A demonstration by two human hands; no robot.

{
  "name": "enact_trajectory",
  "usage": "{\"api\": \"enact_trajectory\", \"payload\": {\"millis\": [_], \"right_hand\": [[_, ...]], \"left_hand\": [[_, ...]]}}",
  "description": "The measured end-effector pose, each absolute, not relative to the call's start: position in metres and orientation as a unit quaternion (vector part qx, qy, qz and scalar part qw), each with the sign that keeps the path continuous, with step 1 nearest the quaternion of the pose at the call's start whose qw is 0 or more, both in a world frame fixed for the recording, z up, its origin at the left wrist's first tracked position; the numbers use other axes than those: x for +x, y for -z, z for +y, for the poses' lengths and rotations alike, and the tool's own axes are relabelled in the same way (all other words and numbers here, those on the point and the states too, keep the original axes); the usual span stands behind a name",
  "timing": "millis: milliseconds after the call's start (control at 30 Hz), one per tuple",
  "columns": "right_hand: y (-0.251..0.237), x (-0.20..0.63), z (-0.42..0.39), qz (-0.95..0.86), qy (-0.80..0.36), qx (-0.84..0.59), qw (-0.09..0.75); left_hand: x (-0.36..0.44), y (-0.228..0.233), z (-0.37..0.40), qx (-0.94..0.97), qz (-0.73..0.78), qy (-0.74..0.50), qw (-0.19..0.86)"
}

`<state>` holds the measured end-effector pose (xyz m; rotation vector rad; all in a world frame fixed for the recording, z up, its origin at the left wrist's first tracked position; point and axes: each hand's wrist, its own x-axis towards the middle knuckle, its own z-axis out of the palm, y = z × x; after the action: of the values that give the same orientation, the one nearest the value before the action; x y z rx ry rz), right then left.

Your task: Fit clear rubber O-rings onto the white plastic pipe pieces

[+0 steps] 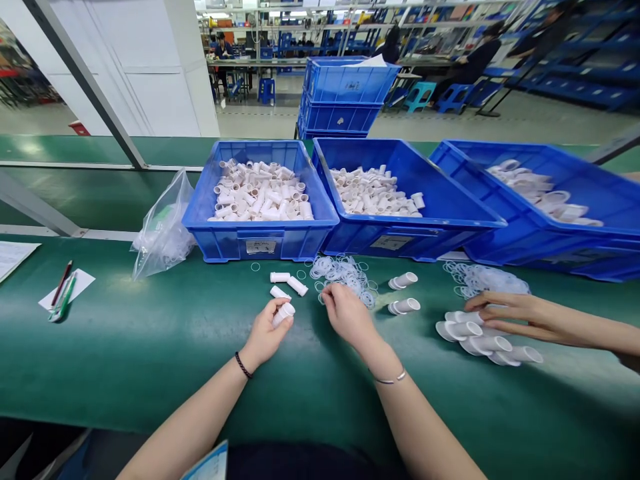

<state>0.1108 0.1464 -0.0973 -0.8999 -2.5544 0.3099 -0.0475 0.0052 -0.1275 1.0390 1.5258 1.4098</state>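
Observation:
My left hand [269, 332] is closed round a short white plastic pipe fitting [284, 314], its open end tilted up. Just beyond it lie several loose white fittings [298, 287] on the green table. My right hand [346, 315] is at the near left edge of a pile of thin clear rings [345, 272], thumb and forefinger pinched together. Whatever is between those fingertips is too small to make out; a loose ring lies beside them. To the right of this hand, two white fittings [404, 306] lie tilted on the table.
Three blue bins [261, 248] of white parts line the back of the table. A clear plastic bag [167, 227] and pens [63, 297] lie left. At right, another person's hand [520, 312] touches a group of flanged white fittings [493, 344], near a second ring pile [485, 279].

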Motion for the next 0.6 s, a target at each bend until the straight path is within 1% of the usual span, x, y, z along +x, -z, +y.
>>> {"api": "enact_trajectory", "payload": {"millis": [100, 267, 433, 500, 600], "right_hand": [[0.087, 0.102, 0.121, -0.925, -0.164, -0.262, 0.221], [0.084, 0.087, 0.102, -0.945, -0.133, -0.217, 0.204], [0.088, 0.085, 0.105, -0.954, -0.137, -0.216, 0.158], [0.089, 0.085, 0.107, -0.947, -0.173, -0.231, 0.140], [0.087, 0.085, 0.109, -0.913, -0.289, -0.255, 0.131]], "left_hand": [[-0.046, 0.122, 0.004, 0.427, 0.632, -0.526, 0.376], [-0.044, 0.118, 0.002, 0.468, 0.665, -0.472, 0.340], [-0.048, 0.114, -0.001, 0.559, 0.672, -0.387, 0.293], [-0.049, 0.113, -0.003, 0.594, 0.662, -0.371, 0.269], [-0.047, 0.114, -0.005, 0.579, 0.639, -0.446, 0.240]]}}
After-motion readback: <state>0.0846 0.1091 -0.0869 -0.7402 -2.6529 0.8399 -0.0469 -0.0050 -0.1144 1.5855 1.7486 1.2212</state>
